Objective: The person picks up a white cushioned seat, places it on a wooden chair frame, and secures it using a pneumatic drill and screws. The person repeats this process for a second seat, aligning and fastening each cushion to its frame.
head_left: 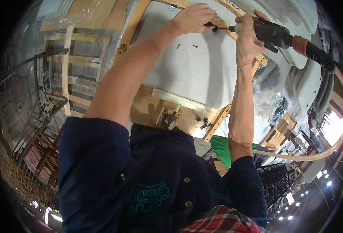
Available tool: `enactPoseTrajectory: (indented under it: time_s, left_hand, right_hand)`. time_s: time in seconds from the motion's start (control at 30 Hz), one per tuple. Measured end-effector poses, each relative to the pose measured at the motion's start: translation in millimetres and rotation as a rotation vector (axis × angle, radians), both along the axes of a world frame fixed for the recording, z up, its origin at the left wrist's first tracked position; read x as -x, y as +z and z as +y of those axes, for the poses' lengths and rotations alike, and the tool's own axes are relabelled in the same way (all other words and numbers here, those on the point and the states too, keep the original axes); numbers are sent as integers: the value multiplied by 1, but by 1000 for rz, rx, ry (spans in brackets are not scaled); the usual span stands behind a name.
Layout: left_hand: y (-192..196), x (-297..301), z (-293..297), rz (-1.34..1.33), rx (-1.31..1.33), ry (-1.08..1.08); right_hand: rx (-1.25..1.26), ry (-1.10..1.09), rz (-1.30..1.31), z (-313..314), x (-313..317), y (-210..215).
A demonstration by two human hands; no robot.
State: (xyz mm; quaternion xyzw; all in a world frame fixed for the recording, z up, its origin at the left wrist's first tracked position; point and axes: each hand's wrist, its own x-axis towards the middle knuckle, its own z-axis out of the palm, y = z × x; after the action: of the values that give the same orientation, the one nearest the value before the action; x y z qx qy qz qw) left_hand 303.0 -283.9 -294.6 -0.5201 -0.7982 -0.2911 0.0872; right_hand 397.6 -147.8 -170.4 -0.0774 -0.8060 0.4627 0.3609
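Note:
My right hand (250,40) grips a black power screwdriver (274,34), its bit pointing left. The tip of the bit meets a small black piece (214,28) at the edge of the pale fabric-covered panel (195,73). My left hand (198,18) is closed around a small dark part beside that tip; its fingers partly hide what it is. Two loose screws (195,46) lie on the panel below my left hand. A wooden frame (131,27) with holes runs around the panel.
A toggle clamp (170,117) stands at the near edge of the wooden board, beside several small black pieces (205,122). A hose (315,157) loops at right. Pale panels (295,35) are stacked at far right. A wire rack (27,89) and a wooden pallet (66,70) stand left.

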Motion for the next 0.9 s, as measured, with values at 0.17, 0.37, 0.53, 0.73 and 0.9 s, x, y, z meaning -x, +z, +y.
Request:
enactPoseTrajectory:
  time_s: [0.17, 0.37, 0.53, 0.73, 0.9]
  left_hand:
    - [-6, 2, -1, 25, -166, -33]
    - [0, 2, 0, 53, -216, -44]
    - [-4, 3, -1, 45, -241, -52]
    - [1, 2, 1, 17, -231, -51]
    - [0, 2, -1, 6, -221, -49]
  right_hand:
    - [68, -62, -19, -11, -2, 5]
    - [25, -110, -13, -9, -6, 6]
    - [-427, -95, -5, 15, -15, 9]
    - [-906, 21, 92, 29, -18, 25]
    - [2, -113, 7, -9, -13, 19]
